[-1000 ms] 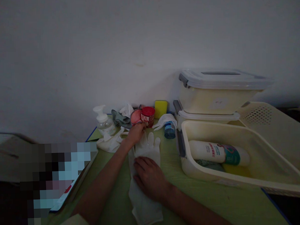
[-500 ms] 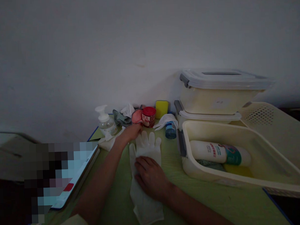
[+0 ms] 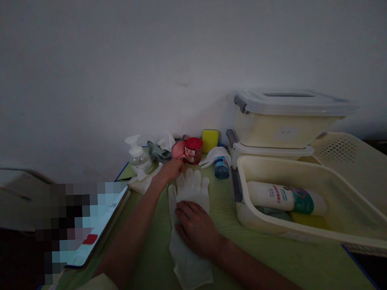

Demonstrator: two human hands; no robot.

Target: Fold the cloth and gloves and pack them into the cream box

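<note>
A white glove (image 3: pixel 193 267) lies flat on the table, its fingers pointing away from me. My right hand (image 3: pixel 196 225) rests palm down on the middle of it, fingers laid out. My left hand (image 3: pixel 171 170) is closed just beyond the glove's fingertips, beside a pink cloth (image 3: pixel 178 149); whatever it grips is hidden. Right behind the left hand stands a red tub or roll (image 3: pixel 193 151) with white lettering. A blue roll (image 3: pixel 222 168) is to the right of the glove, against another crumpled white glove (image 3: pixel 216 154).
A cream bin (image 3: pixel 287 234) at right holds a white-and-green bottle (image 3: pixel 286 196), a grey cloth and a yellow sponge. Lidded boxes (image 3: pixel 285 129) are stacked behind it. A pump bottle (image 3: pixel 139 159), a grey cloth (image 3: pixel 158 152) and a yellow sponge (image 3: pixel 210 140) line the wall. At left is a tablet (image 3: pixel 101 228).
The whole view has shifted slightly, so things appear a little further right. Both hands keep nearly the same places, the right on the glove and the left by the pink cloth.
</note>
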